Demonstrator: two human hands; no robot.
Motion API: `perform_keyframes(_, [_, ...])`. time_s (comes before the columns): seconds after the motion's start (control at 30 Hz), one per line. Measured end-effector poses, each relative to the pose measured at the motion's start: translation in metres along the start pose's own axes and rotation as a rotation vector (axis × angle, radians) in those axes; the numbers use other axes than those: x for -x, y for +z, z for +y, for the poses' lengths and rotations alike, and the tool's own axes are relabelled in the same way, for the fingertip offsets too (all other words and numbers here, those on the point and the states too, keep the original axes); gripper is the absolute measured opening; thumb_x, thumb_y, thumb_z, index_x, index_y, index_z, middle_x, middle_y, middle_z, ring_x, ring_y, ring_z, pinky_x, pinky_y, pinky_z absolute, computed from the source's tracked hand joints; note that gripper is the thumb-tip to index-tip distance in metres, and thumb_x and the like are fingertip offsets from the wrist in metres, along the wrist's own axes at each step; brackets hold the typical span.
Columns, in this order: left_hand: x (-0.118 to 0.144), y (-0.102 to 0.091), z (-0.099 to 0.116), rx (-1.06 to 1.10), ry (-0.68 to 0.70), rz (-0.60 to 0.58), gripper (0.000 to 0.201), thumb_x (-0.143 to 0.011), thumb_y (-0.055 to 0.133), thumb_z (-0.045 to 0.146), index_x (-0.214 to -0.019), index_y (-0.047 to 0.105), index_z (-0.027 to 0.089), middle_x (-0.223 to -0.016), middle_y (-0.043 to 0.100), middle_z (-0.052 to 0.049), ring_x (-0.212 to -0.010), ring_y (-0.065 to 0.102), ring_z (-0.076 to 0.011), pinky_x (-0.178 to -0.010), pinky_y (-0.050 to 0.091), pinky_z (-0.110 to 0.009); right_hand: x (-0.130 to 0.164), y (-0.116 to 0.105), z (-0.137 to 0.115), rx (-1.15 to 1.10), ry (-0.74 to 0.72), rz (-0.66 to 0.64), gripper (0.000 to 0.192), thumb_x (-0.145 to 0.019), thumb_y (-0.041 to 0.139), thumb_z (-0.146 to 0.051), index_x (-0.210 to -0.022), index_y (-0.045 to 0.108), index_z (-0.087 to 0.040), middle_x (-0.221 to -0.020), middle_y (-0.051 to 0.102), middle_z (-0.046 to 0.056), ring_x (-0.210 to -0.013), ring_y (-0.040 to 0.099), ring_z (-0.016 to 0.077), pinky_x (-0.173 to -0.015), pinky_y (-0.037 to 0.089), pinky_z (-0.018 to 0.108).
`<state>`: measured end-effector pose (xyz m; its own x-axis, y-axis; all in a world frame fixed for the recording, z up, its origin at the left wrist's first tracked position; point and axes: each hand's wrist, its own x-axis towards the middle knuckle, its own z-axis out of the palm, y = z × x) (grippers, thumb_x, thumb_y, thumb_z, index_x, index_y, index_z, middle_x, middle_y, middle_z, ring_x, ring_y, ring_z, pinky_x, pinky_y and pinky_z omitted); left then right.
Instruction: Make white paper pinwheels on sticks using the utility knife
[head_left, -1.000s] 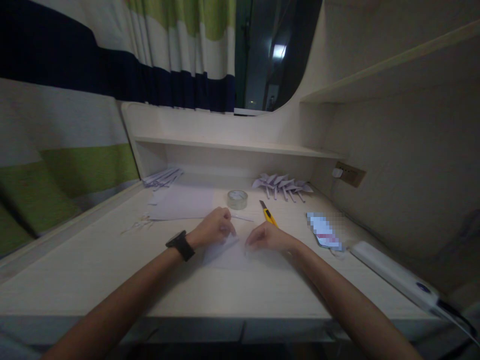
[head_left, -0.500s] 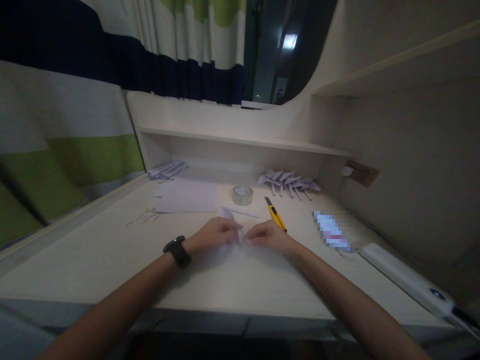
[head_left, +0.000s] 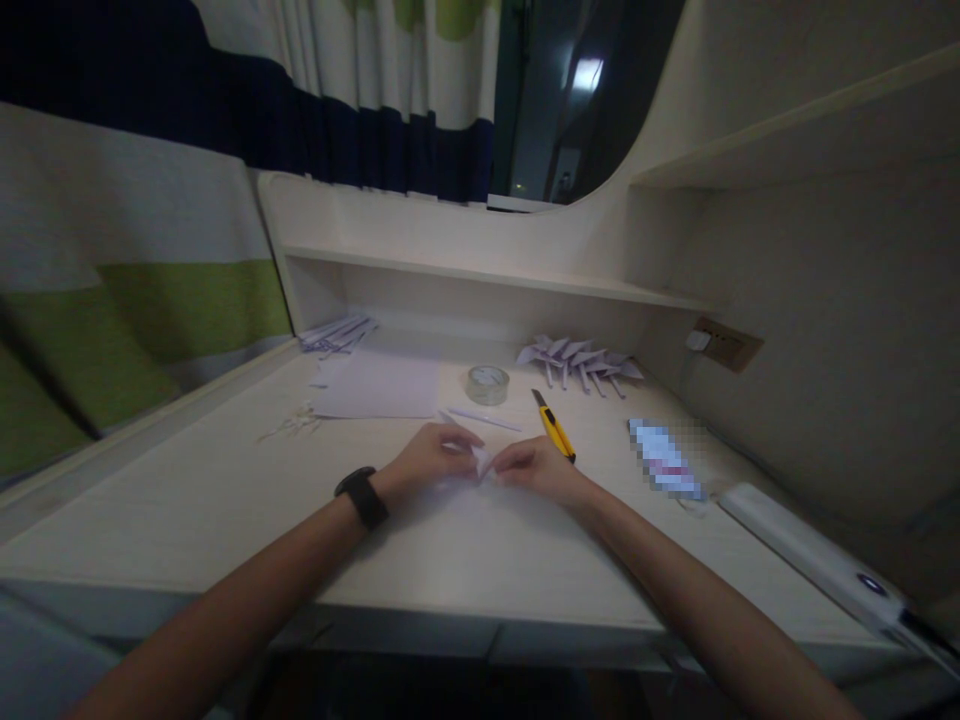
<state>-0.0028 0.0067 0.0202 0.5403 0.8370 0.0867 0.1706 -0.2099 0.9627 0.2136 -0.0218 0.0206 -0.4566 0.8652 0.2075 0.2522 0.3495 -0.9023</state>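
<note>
Between my hands is a small folded piece of white paper (head_left: pixel 481 459), held low over the desk. My left hand (head_left: pixel 431 456), with a dark watch at the wrist, pinches its left side. The fingers of my right hand (head_left: pixel 538 468) are closed on its right side. Just beyond them lies a thin rolled paper stick (head_left: pixel 484 419). A yellow utility knife (head_left: pixel 555 428) rests beside my right hand with its blade out. Behind the stick sits a roll of clear tape (head_left: pixel 487 385).
Several paper pinwheels on sticks (head_left: pixel 577 358) lie at the back right. White sheets (head_left: pixel 379 385) and a bundle of paper sticks (head_left: pixel 337 335) are at the back left, near some thin pale strips (head_left: pixel 292 420). A blurred-out phone (head_left: pixel 664 460) and a white bar-shaped device (head_left: pixel 810 555) lie right.
Both hands stay close together on the paper. The paper's upper flap stands less tall beside my left hand than before. The view has shifted slightly.
</note>
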Motion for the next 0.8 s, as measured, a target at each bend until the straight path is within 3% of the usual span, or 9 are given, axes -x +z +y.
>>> perform_keyframes(0.8, [0.0028,0.002,0.0013,0.007,0.01,-0.008,0.04,-0.06,0.076,0.023,-0.097,0.065,0.009,-0.073,0.069,-0.007,-0.062,0.065,-0.0185,-0.057,0.047,-0.028,-0.0007,0.002,0.0034,-0.019,0.033,0.057,0.027,-0.057,0.079,-0.035,-0.074,0.074,-0.014,-0.071,0.072,0.007,-0.064,0.066,0.0181,-0.065,0.052,0.029])
